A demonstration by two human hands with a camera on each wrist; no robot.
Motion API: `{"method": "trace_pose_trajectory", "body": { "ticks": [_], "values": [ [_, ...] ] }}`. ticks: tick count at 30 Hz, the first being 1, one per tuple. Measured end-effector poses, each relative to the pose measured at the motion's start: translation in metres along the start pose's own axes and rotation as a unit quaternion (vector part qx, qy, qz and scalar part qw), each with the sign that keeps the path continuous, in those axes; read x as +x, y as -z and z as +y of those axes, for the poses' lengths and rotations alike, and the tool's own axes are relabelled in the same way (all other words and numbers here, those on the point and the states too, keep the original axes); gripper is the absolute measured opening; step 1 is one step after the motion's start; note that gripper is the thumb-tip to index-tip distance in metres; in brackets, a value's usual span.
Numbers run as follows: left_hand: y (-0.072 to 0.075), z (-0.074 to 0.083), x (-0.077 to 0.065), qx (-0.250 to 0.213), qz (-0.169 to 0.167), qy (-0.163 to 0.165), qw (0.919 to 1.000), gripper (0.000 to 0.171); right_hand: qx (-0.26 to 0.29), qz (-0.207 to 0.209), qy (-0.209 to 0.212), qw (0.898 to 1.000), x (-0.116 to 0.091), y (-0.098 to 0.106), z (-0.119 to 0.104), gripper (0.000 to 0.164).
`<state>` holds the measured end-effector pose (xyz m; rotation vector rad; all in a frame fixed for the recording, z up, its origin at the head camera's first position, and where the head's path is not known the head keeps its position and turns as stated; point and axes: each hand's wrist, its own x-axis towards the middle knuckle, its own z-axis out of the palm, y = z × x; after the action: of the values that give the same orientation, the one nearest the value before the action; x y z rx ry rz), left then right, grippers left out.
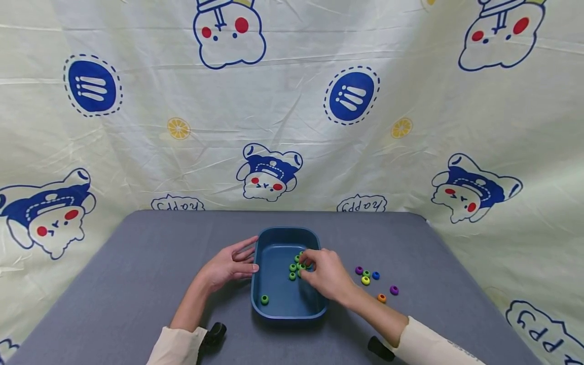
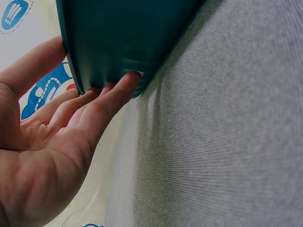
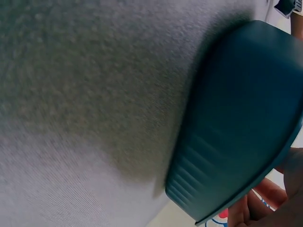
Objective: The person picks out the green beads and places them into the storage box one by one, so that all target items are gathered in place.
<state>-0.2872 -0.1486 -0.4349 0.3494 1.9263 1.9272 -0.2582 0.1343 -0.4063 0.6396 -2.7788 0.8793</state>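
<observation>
A deep blue rectangular tray (image 1: 276,281) with rounded corners stands in the middle of the table. Inside it, several green beads (image 1: 293,267) cluster toward the right side, and a single green bead (image 1: 264,299) lies in the near left corner. My left hand (image 1: 228,264) lies against the tray's left side; in the left wrist view its extended fingers touch the outer wall (image 2: 109,42). My right hand (image 1: 329,276) reaches over the right rim, thumb and bent fingers around the green cluster. I cannot tell whether it pinches a bead. The tray wall (image 3: 232,113) hides its fingertips in the right wrist view.
Right of the tray, loose beads lie on the grey tabletop (image 1: 137,284): purple (image 1: 394,290), orange (image 1: 381,298), yellow (image 1: 365,280), blue (image 1: 376,275) and green (image 1: 366,273). A printed curtain (image 1: 292,111) hangs behind the table.
</observation>
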Motion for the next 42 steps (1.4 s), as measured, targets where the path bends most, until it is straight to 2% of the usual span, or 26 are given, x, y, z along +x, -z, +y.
{"method": "trace_pose_trajectory", "body": {
  "ticks": [9, 18, 42],
  "values": [
    [-0.001, 0.000, 0.000, 0.003, 0.002, -0.001, 1.0000, 0.077, -0.020, 0.022, -0.003, 1.000, -0.004, -0.008, 0.002, 0.013],
    [-0.001, 0.000, -0.001, 0.005, 0.007, -0.002, 1.0000, 0.079, -0.031, 0.016, 0.006, 0.999, -0.005, -0.014, 0.005, 0.013],
    [-0.002, 0.001, -0.001, 0.003, 0.006, -0.001, 1.0000, 0.078, -0.058, 0.036, 0.028, 0.997, -0.008, -0.021, 0.007, 0.010]
  ]
}}
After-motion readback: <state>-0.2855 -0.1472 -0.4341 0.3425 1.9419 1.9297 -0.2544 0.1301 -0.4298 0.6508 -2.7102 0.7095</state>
